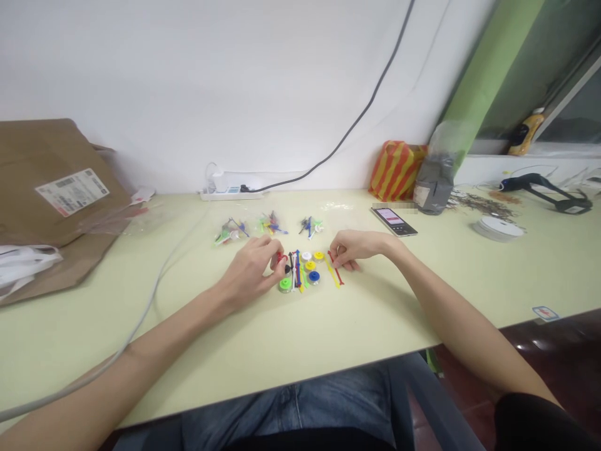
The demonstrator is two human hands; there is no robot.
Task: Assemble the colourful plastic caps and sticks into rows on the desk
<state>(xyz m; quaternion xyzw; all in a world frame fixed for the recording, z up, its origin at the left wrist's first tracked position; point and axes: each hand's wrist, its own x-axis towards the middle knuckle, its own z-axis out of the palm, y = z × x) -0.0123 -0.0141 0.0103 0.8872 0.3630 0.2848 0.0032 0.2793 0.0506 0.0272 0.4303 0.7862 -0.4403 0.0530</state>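
Right of the blue disc (pixel 314 277), the red arrow (pixel 339 276) lies beside a yellow arrow (pixel 333 275). The right hand (pixel 346 250) touches the red arrow's far part, fingers bent close together; whether they pinch it, I cannot tell. Left of the blue disc, the left hand (pixel 256 263) pinches a small red piece (pixel 282 257) between thumb and forefinger, near a green disc (pixel 285 285). Well beyond the blue disc, to its right, lies a phone (pixel 394 221).
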